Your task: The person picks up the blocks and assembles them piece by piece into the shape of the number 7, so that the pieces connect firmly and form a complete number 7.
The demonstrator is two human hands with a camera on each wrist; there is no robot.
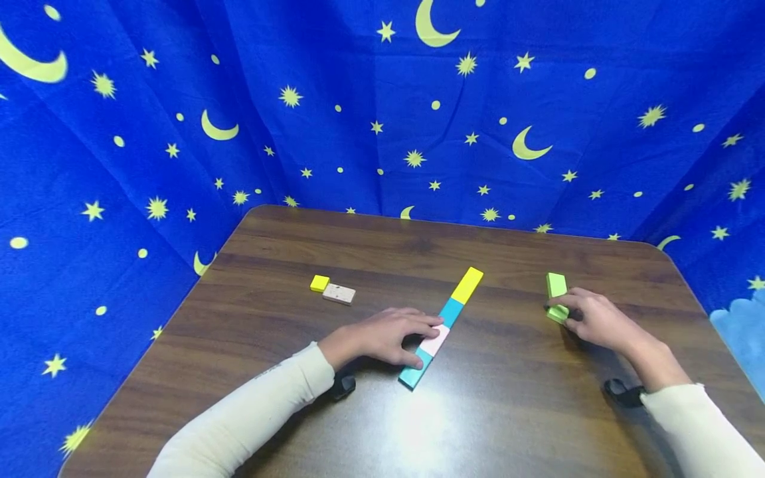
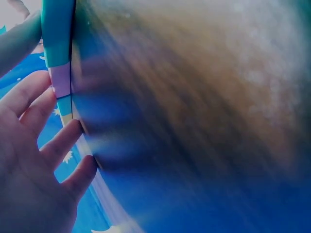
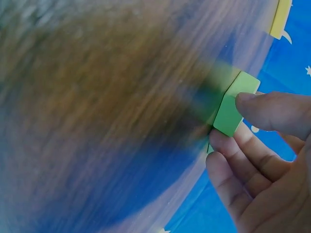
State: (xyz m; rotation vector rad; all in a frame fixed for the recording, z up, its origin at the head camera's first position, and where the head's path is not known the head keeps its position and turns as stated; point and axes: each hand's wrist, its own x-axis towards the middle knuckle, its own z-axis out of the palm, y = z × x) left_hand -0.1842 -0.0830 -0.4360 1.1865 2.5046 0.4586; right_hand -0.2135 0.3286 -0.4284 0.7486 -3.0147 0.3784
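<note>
My left hand (image 1: 382,337) lies low over a slanting row of blocks, fingers loose and apart, the thumb on the near blue block (image 1: 411,378) and the fingertips reaching the pink block (image 1: 435,342); beyond these the row runs through another blue block (image 1: 451,312) to a long yellow block (image 1: 468,285), end against end, its tip stopping short of the table's far edge. My right hand (image 1: 600,323) pinches a green block (image 3: 236,104) between thumb and fingers, well apart from the row, with wood running between the two. Green shows on both sides of my finger from above, and I cannot tell whether that is one block or two. Left of the row, a small yellow block (image 1: 319,283) touches the corner of a speckled pale block (image 1: 339,294), both set in from the left edge. The table (image 1: 287,242) is dark, streaky wood with rounded far corners, and a white glare shines on it close to me. Around it hangs a blue curtain (image 1: 335,46) with yellow moons and stars, and paler blue cloth (image 1: 741,335) shows by the right edge. White sleeves (image 1: 257,398) cover my forearms.
</note>
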